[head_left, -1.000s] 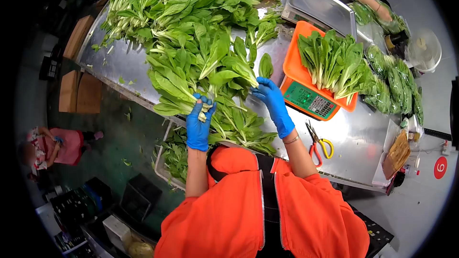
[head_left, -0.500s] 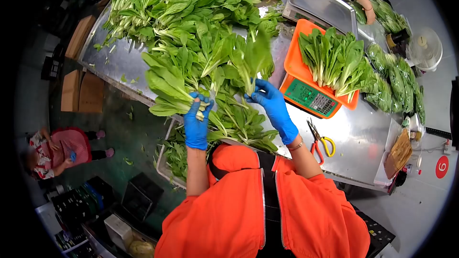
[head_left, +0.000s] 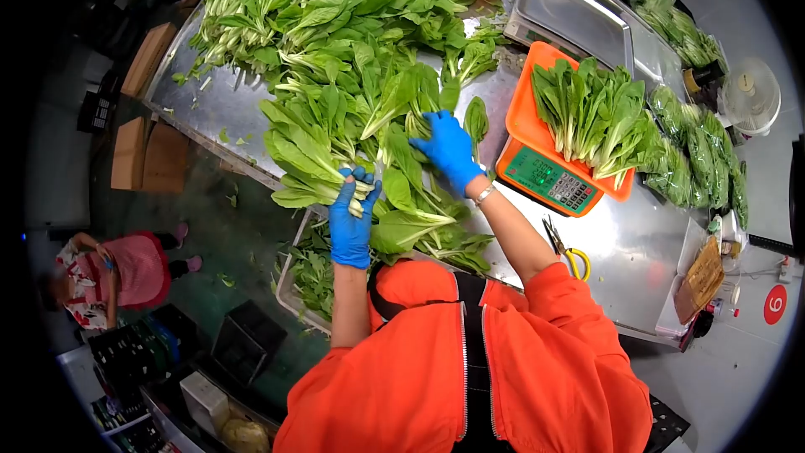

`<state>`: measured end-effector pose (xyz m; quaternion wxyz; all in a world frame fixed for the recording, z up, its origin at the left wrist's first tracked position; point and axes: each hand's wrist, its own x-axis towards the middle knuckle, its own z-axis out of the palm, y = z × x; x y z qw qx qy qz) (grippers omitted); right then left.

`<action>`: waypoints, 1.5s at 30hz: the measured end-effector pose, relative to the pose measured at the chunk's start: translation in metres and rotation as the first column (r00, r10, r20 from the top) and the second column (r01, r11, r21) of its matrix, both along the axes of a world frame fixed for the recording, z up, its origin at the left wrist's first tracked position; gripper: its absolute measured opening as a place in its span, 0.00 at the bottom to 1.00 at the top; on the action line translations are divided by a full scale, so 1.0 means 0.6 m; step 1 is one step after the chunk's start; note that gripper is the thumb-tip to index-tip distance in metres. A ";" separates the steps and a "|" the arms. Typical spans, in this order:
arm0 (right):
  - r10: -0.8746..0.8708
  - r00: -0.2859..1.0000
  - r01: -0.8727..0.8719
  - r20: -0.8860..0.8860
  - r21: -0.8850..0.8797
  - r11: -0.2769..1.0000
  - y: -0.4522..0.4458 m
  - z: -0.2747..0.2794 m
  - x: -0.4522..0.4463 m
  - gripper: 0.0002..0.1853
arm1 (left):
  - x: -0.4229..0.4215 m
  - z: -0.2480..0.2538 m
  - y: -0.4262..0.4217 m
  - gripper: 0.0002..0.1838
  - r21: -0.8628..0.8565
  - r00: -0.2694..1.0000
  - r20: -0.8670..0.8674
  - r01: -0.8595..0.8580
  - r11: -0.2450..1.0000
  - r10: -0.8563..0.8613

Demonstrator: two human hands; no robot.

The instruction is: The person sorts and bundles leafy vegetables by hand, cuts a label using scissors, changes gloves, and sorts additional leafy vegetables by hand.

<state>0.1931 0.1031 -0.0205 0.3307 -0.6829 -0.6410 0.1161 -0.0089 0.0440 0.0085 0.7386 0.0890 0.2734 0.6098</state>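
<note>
In the head view, my left hand, in a blue glove, is closed around the pale stems of a bunch of leafy greens. The bunch's leaves fan out up and to the left. My right hand, also gloved in blue, reaches over the pile of loose greens. Its thumb and fingers are apart at the leaves, and no plant shows held in them. More loose greens lie between my hands and my body. A single leaf stands out just beyond my right hand.
Right of my hands, an orange scale carries greens in its orange tray. Scissors lie nearer me. Behind are a metal-topped scale and bagged greens. A crate of greens stands below the table edge. Other people are at left and upper right.
My right hand has let go of the single plant it held up and moved up and slightly left onto the pile. My left hand keeps its bunch. The view has shifted slightly.
</note>
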 end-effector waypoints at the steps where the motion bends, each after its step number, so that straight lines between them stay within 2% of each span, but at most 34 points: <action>1: 0.028 0.993 -0.026 0.119 -0.020 0.999 -0.005 -0.007 -0.003 0.18 | -0.002 0.000 0.002 0.11 -0.012 1.000 -0.017 -0.003 1.000 0.003; 2: 0.030 0.992 -0.028 0.120 -0.019 0.999 -0.015 -0.014 -0.001 0.18 | -0.005 0.000 0.004 0.11 -0.011 1.000 -0.015 -0.004 1.000 0.004; 4: 0.013 0.995 -0.027 -0.094 -0.154 0.988 -0.050 -0.026 0.014 0.17 | -0.015 0.000 0.007 0.11 -0.003 0.999 -0.030 -0.040 0.999 0.040; 5: 0.013 0.996 -0.027 -0.094 -0.156 0.987 -0.069 -0.012 0.020 0.17 | -0.015 0.005 0.008 0.10 -0.001 0.999 -0.008 -0.046 0.999 0.046; 7: 0.136 0.967 -0.210 -0.216 -0.376 0.903 -0.101 0.034 0.040 0.16 | -0.019 -0.002 0.013 0.09 0.002 0.999 -0.009 -0.040 0.999 0.040; 8: 0.137 0.968 -0.210 -0.211 -0.375 0.903 -0.108 0.058 0.050 0.16 | -0.020 -0.006 0.015 0.08 0.006 0.999 -0.009 -0.039 0.999 0.039; 10: 0.158 0.922 -0.311 -0.354 -0.432 0.847 -0.127 0.087 0.062 0.16 | -0.024 -0.010 0.009 0.08 -0.005 0.999 -0.014 -0.043 0.999 0.043; 11: 0.109 0.861 -0.308 -0.497 -0.338 0.889 -0.132 0.082 0.069 0.16 | -0.023 -0.010 0.010 0.08 -0.038 0.998 -0.025 -0.061 0.997 0.060; 12: 0.059 0.860 -0.267 -0.507 -0.348 0.898 -0.133 0.085 0.072 0.15 | -0.021 -0.010 0.011 0.08 -0.069 0.997 -0.036 -0.077 0.995 0.075; 14: 0.018 0.676 -0.319 -0.737 -0.271 0.908 -0.138 0.105 0.076 0.15 | -0.019 -0.008 0.014 0.08 -0.043 0.998 -0.027 -0.059 0.997 0.058; 15: 0.014 0.677 -0.320 -0.736 -0.278 0.906 -0.137 0.103 0.078 0.15 | -0.020 -0.009 0.014 0.08 -0.017 0.998 -0.042 -0.053 0.998 0.053; 16: 0.109 0.763 -0.285 -0.637 -0.181 0.941 -0.132 0.099 0.080 0.16 | -0.020 -0.010 0.013 0.08 0.006 0.997 -0.058 -0.045 0.999 0.046; 17: 0.182 0.836 -0.259 -0.518 -0.080 0.962 -0.130 0.094 0.081 0.17 | -0.017 -0.003 0.013 0.08 -0.054 0.990 -0.117 -0.079 0.995 0.073; 18: 0.205 0.913 -0.238 -0.352 -0.053 0.970 -0.128 0.089 0.084 0.21 | -0.018 -0.004 0.007 0.08 -0.066 0.991 -0.119 -0.072 0.995 0.064; 20: 0.091 0.996 -0.087 0.005 -0.245 0.966 -0.123 0.076 0.089 0.19 | -0.021 -0.005 0.013 0.08 0.018 0.996 -0.078 -0.048 0.999 0.049; 21: 0.094 0.996 -0.089 0.009 -0.245 0.965 -0.122 0.065 0.094 0.19 | -0.026 -0.011 0.013 0.08 0.032 0.998 -0.037 -0.043 0.999 0.045; 23: -0.102 0.967 0.080 -0.232 -0.101 0.992 -0.119 0.058 0.099 0.22 | -0.029 -0.005 0.011 0.08 -0.015 0.996 -0.058 -0.074 0.997 0.073; 24: -0.098 0.967 0.076 -0.234 -0.102 0.992 -0.117 0.058 0.099 0.22 | -0.031 -0.001 0.010 0.08 -0.059 0.992 -0.085 -0.098 0.993 0.093; 26: -0.192 0.842 0.134 -0.504 -0.148 0.980 -0.107 0.091 0.079 0.26 | -0.037 -0.008 0.008 0.08 -0.031 0.995 -0.060 -0.082 0.996 0.080; 27: -0.192 0.842 0.136 -0.505 -0.146 0.980 -0.100 0.086 0.069 0.26 | -0.037 -0.011 0.008 0.08 -0.002 0.997 -0.032 -0.064 0.998 0.064; 28: -0.185 0.948 0.171 -0.258 -0.076 0.982 -0.091 0.075 0.059 0.27 | -0.035 -0.012 0.006 0.08 -0.001 0.998 -0.032 -0.061 0.998 0.061; 29: -0.184 0.983 0.184 0.009 0.001 0.983 -0.080 0.064 0.053 0.29 | -0.033 -0.012 0.006 0.09 -0.001 0.997 -0.044 -0.060 0.998 0.060; 30: -0.183 0.983 0.183 0.009 0.004 0.983 -0.071 0.054 0.052 0.29 | -0.032 -0.012 0.005 0.09 -0.001 0.997 -0.056 -0.059 0.998 0.059; 32: -0.160 0.986 0.126 -0.042 -0.428 0.895 -0.052 0.038 0.050 0.32 | -0.027 -0.004 0.003 0.09 -0.041 0.996 -0.056 -0.070 0.997 0.068; 33: -0.156 0.987 0.123 -0.046 -0.421 0.899 -0.051 0.034 0.051 0.32 | -0.028 0.000 0.005 0.10 -0.084 0.995 -0.057 -0.082 0.993 0.077; 35: -0.089 0.839 -0.066 -0.536 -0.263 0.963 -0.061 0.040 0.051 0.31 | -0.036 0.000 0.005 0.10 -0.048 0.993 -0.065 -0.098 0.994 0.094; 36: -0.086 0.840 -0.067 -0.535 -0.259 0.964 -0.068 0.045 0.053 0.31 | -0.039 -0.002 0.003 0.09 -0.021 0.992 -0.069 -0.104 0.994 0.103; 38: -0.059 0.452 -0.322 -0.890 -0.225 0.919 -0.082 0.087 0.052 0.28 | -0.048 -0.009 0.011 0.09 -0.002 0.994 -0.052 -0.094 0.996 0.093; 39: -0.049 0.407 -0.400 -0.912 -0.227 0.888 -0.086 0.088 0.056 0.24 | -0.050 -0.009 0.012 0.09 0.015 0.993 -0.051 -0.106 0.994 0.107; 40: -0.058 0.407 -0.398 -0.912 -0.235 0.887 -0.092 0.098 0.062 0.24 | -0.054 -0.011 0.008 0.09 0.025 0.992 -0.053 -0.117 0.993 0.118; 41: 0.002 0.692 -0.471 -0.722 -0.449 0.759 -0.096 0.115 0.069 0.22 | -0.059 -0.012 0.003 0.09 0.016 0.992 -0.054 -0.115 0.993 0.116; 42: 0.145 0.877 -0.442 -0.458 -0.654 0.614 -0.094 0.127 0.078 0.20 | -0.061 -0.011 0.007 0.09 0.009 0.991 -0.045 -0.125 0.992 0.125; 43: 0.255 0.863 -0.450 -0.435 -0.437 0.779 -0.107 0.073 0.087 0.18 | -0.062 -0.011 0.012 0.09 0.003 0.990 -0.036 -0.136 0.991 0.136; 45: 0.254 0.866 -0.445 -0.431 -0.430 0.786 -0.112 0.063 0.090 0.17 | -0.070 -0.012 0.013 0.08 0.007 0.985 -0.062 -0.161 0.987 0.161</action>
